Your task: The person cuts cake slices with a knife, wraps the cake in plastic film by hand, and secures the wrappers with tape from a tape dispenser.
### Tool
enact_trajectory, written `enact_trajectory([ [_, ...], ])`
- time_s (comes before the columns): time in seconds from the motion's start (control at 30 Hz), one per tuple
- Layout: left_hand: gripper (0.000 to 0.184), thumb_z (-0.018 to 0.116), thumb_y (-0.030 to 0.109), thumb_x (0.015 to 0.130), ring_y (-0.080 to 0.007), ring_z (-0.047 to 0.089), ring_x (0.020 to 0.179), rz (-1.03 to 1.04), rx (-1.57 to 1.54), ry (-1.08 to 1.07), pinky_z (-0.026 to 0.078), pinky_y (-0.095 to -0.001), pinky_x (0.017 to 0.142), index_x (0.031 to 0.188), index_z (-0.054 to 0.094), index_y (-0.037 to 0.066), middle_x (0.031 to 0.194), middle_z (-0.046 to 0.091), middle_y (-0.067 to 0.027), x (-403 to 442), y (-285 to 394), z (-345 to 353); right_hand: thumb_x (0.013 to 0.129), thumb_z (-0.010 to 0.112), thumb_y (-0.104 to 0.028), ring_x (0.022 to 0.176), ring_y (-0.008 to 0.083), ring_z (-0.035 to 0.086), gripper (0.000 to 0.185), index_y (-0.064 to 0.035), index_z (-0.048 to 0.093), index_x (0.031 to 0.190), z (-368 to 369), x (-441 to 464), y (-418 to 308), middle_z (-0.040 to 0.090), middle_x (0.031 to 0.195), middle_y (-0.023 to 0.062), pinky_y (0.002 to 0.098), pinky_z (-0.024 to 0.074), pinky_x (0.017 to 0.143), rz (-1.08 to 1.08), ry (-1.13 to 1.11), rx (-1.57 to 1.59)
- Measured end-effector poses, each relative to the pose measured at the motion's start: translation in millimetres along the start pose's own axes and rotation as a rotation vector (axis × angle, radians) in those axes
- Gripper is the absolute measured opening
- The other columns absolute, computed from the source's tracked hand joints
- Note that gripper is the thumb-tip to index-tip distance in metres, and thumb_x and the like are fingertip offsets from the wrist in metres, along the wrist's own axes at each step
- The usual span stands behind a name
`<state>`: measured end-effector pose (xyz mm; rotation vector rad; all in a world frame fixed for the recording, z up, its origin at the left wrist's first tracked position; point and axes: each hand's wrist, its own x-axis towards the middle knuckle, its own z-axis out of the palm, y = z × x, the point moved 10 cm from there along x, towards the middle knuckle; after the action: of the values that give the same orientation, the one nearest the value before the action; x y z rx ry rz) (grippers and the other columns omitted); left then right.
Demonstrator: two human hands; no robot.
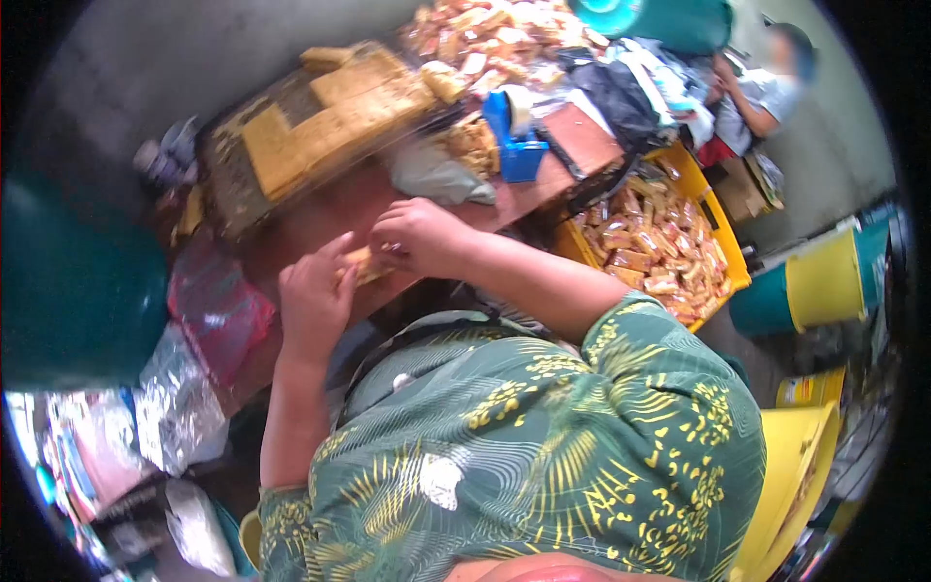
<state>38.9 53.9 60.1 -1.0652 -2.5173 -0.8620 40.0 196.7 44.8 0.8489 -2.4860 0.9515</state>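
Between my hands is a small golden-brown piece [365, 266], like a piece of cake or biscuit, partly hidden by my fingers. My left hand [315, 289] closes on its left end. The fingers of my right hand [419, 236] are curled at its other end, pinching it. Whether it has a wrapper on it, I cannot tell. Just beyond my hands, a dark tray [228, 194] on the table holds a yellow-brown slab [330, 136] with a part cut away. Right of the tray are a pale cloth [436, 177] and a blue tape dispenser [519, 145].
Wrapped pieces [495, 44] are heaped at the table's back. More fill a yellow crate [732, 238] at right. A pink plastic bag [218, 301] hangs at the table's left, beside a large green barrel [82, 281]. Another person [761, 102] sits at far right.
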Motion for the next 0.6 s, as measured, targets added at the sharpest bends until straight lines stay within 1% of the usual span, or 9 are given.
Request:
enact_trajectory([
  [0.07, 0.044, 0.075, 0.016, 0.09, -0.0241, 0.07, 0.095, -0.032, -0.035, -0.032, 0.047, -0.042, 0.091, 0.133, 0.067, 0.018, 0.097, 0.074, -0.0025, -2, -4, 4, 0.076, 0.081, -0.013, 0.088, 0.0352, 0.069, 0.017, -0.0076, 0.069, 0.087, 4, -1, -2, 0.071, 0.087, 0.011, 0.0463, 0.055, 0.081, 0.013, -0.049, -0.031],
  [0.13, 0.046, 0.076, 0.016, 0.089, -0.0243, 0.07, 0.096, -0.057, -0.044, -0.049, 0.047, -0.0418, 0.092, 0.133, 0.066, 0.018, 0.097, 0.074, -0.0024, -9, -5, 7, 0.074, 0.082, -0.014, 0.095, 0.0345, 0.068, 0.023, -0.0082, 0.071, 0.094, 8, -6, -2, 0.073, 0.096, 0.0105, 0.0464, 0.0543, 0.086, 0.066, -0.12, 0.0],
  [0.23, 0.047, 0.077, 0.017, 0.088, -0.0249, 0.07, 0.097, -0.098, -0.076, -0.057, 0.046, -0.0419, 0.093, 0.134, 0.065, 0.019, 0.098, 0.074, -0.0024, -17, -6, 10, 0.072, 0.083, -0.017, 0.104, 0.0311, 0.067, 0.036, -0.0098, 0.074, 0.106, 7, -13, -6, 0.073, 0.112, 0.0083, 0.0451, 0.053, 0.093, 0.048, -0.109, -0.059],
  [0.27, 0.048, 0.077, 0.017, 0.088, -0.0251, 0.07, 0.097, -0.105, -0.095, -0.057, 0.046, -0.0419, 0.094, 0.134, 0.065, 0.018, 0.097, 0.074, -0.0024, -18, -6, 10, 0.075, 0.083, -0.016, 0.102, 0.0306, 0.068, 0.031, -0.0098, 0.074, 0.103, 11, -15, -3, 0.074, 0.107, 0.0073, 0.0441, 0.0533, 0.09, 0.018, -0.085, -0.078],
  [0.33, 0.048, 0.078, 0.018, 0.087, -0.0257, 0.07, 0.096, -0.124, -0.136, -0.034, 0.047, -0.0411, 0.09, 0.134, 0.064, 0.018, 0.096, 0.074, -0.0037, -19, -5, 5, 0.079, 0.08, -0.018, 0.097, 0.0313, 0.066, 0.02, -0.0087, 0.074, 0.096, 15, -17, -2, 0.074, 0.099, 0.0062, 0.0448, 0.0522, 0.086, 0.001, -0.057, -0.059],
  [0.4, 0.048, 0.078, 0.018, 0.087, -0.0257, 0.07, 0.094, -0.149, -0.184, -0.002, 0.048, -0.0404, 0.088, 0.133, 0.064, 0.017, 0.094, 0.074, -0.0046, -18, -6, 0, 0.082, 0.078, -0.018, 0.095, 0.0314, 0.066, 0.015, -0.008, 0.072, 0.092, 18, -17, -1, 0.073, 0.095, 0.0067, 0.0447, 0.0513, 0.083, -0.005, -0.077, -0.039],
  [0.43, 0.048, 0.079, 0.019, 0.087, -0.0257, 0.07, 0.093, -0.176, -0.177, -0.024, 0.048, -0.0403, 0.087, 0.132, 0.065, 0.017, 0.093, 0.074, -0.0046, -20, -11, 3, 0.084, 0.078, -0.018, 0.094, 0.0315, 0.066, 0.013, -0.0077, 0.072, 0.089, 19, -17, -1, 0.073, 0.093, 0.007, 0.0446, 0.0509, 0.081, -0.005, -0.083, -0.032],
  [0.5, 0.048, 0.08, 0.021, 0.086, -0.0258, 0.07, 0.092, -0.223, -0.164, -0.072, 0.049, -0.0402, 0.085, 0.131, 0.065, 0.016, 0.092, 0.074, -0.0046, -25, -23, 9, 0.084, 0.078, -0.019, 0.091, 0.0328, 0.065, 0.016, -0.007, 0.069, 0.085, 21, -20, 1, 0.071, 0.09, 0.0094, 0.0458, 0.0507, 0.08, 0.027, -0.106, -0.03],
  [0.6, 0.047, 0.082, 0.022, 0.084, -0.027, 0.07, 0.088, -0.19, -0.033, -0.109, 0.051, -0.042, 0.083, 0.128, 0.067, 0.013, 0.09, 0.076, -0.0033, -28, -17, 10, 0.083, 0.079, -0.02, 0.086, 0.0365, 0.065, 0.02, -0.0057, 0.065, 0.082, 22, -21, 7, 0.07, 0.087, 0.0124, 0.0477, 0.0517, 0.078, 0.074, -0.098, -0.023],
])
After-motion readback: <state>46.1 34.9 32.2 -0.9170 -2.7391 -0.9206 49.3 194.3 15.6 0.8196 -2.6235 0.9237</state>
